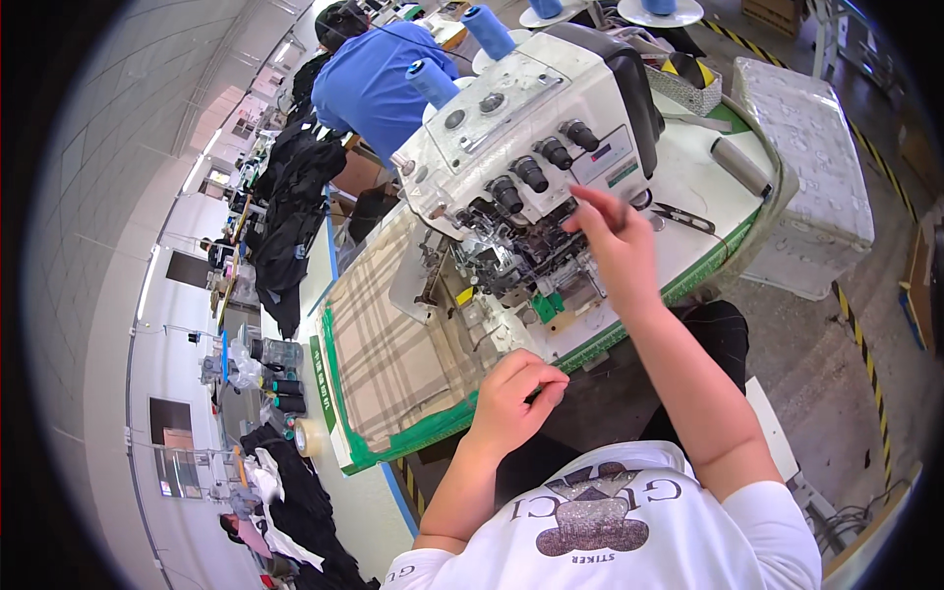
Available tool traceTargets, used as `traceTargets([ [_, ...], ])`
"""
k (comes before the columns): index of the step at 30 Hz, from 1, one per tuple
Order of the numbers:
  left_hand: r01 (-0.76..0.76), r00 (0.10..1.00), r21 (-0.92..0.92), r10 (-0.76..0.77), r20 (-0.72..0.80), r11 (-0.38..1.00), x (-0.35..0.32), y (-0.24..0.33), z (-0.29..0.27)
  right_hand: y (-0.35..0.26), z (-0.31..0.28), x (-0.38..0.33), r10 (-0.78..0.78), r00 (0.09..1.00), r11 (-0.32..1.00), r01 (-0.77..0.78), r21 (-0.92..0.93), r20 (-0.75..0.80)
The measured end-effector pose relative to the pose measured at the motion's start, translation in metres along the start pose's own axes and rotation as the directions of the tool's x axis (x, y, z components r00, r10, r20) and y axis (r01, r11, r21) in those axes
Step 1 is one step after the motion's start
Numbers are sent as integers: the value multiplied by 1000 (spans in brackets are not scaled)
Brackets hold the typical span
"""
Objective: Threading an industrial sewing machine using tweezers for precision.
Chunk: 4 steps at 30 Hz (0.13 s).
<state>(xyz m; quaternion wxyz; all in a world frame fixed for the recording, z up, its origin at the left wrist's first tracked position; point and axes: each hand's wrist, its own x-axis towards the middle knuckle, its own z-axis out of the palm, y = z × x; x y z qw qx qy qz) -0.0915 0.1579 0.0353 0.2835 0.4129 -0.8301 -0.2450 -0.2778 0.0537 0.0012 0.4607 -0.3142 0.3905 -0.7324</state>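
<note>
An overlock sewing machine [511, 138] stands in front of me, white with a row of black tension knobs [529, 174]. Its front is uncovered, so the metal looper parts [521, 251] show. My right hand [621, 241] reaches in at the machine's right front, just below the knobs. Two of its fingertips point at the mechanism with a gap between them, and no held thing shows. Lower down, my left hand [516, 393] is by the table's near edge, fingers curled together. Whatever it may pinch is hidden. Tweezers [683, 217] lie right of the machine.
Plaid cloth [393, 324] edged with green tape covers the table's left part. Blue thread cones [487, 31] stand behind the machine. A grey cylinder [739, 167] lies at the right, beside a wrapped white box [801, 177]. A person in blue [379, 84] works beyond.
</note>
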Motion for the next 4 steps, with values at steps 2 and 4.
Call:
traceTargets([
  [2, -18, 1000, 9, 18, 7, 1000, 4, 4, -3, 5, 20, 16, 25, 998, 1000, -25, 15, -49],
  [4, -44, 999, 62, 43, 28, 997, 10, 7, -6, 9, 30, 26, 81, 992, 996, -85, -29, -101],
])
